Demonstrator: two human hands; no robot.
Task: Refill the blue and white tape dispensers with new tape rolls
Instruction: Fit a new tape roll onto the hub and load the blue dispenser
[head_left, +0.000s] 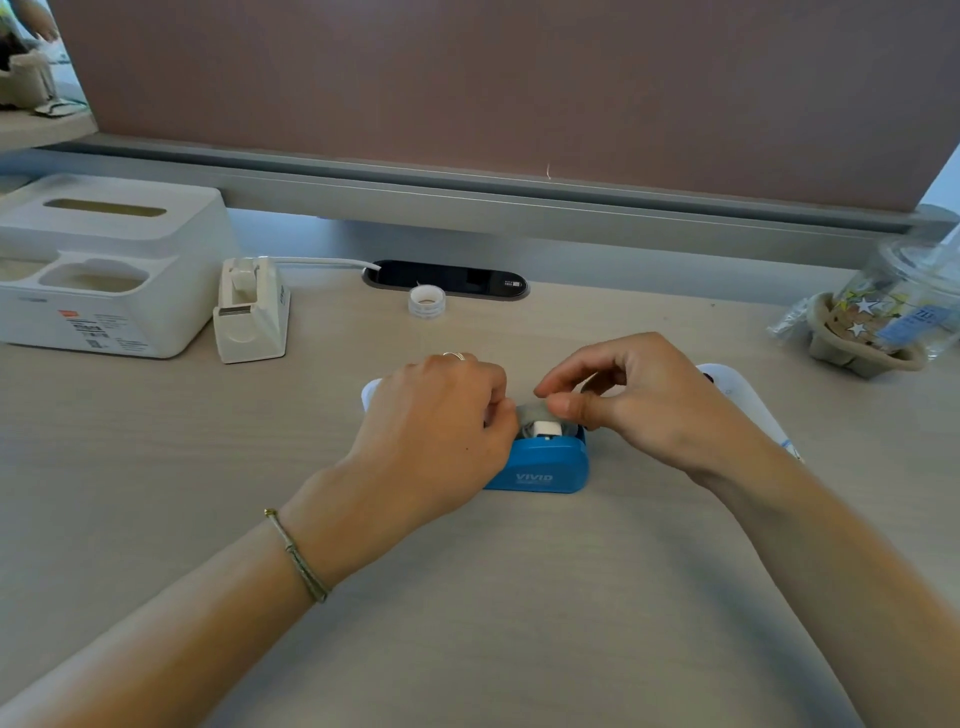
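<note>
Blue dispenser (545, 465) sits mid-bench (519, 597), both hands right on top of it. Left hand (441, 415) has its fingers curled in around the dispenser's left end. Right hand (634, 395) pinches thumb and forefinger on the tape roll (535, 413) seated in the top. White dispenser (252, 312) stands back left beside a tissue box (104, 270), and a spare tape roll (427, 301) lies further back, well apart.

Two tape dispensers sit on the bench (156, 467): one blue dispenser (545, 465) and one white dispenser (253, 312). One loose tape roll (427, 301), one white tissue box (98, 260) and one plastic cup (904, 306) are there. Two hands show: left hand (436, 431), right hand (649, 395).
</note>
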